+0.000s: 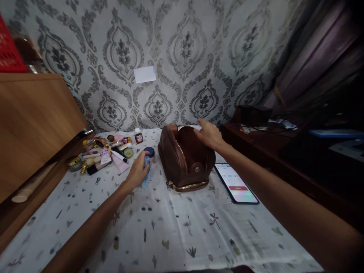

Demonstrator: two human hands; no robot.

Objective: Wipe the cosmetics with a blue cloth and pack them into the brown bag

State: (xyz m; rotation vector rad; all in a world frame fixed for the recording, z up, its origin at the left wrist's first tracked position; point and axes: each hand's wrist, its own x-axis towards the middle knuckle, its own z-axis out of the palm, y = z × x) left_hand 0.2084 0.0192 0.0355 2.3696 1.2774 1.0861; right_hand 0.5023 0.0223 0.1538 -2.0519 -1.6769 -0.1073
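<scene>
A brown leather makeup bag (170,159) stands unzipped on the cloth, its gold zip and a snap button showing. My right hand (209,135) is at the bag's back right rim, thumb on the inner side of the raised flap and the other fingers partly hidden behind it. To the left of the bag, my left hand (137,170) is closed around a light blue cloth (146,175). A small jar with a dark blue lid (149,152) is right at its fingertips; whether the hand grips the jar too is unclear. The inside of the bag is dark.
Several cosmetic tubes and brushes (105,155) lie heaped at the left, near a small red bottle (138,136). A phone (236,183) showing a timer lies right of the bag. A wooden cabinet (34,125) borders the left; a dark ledge (241,140) borders the right.
</scene>
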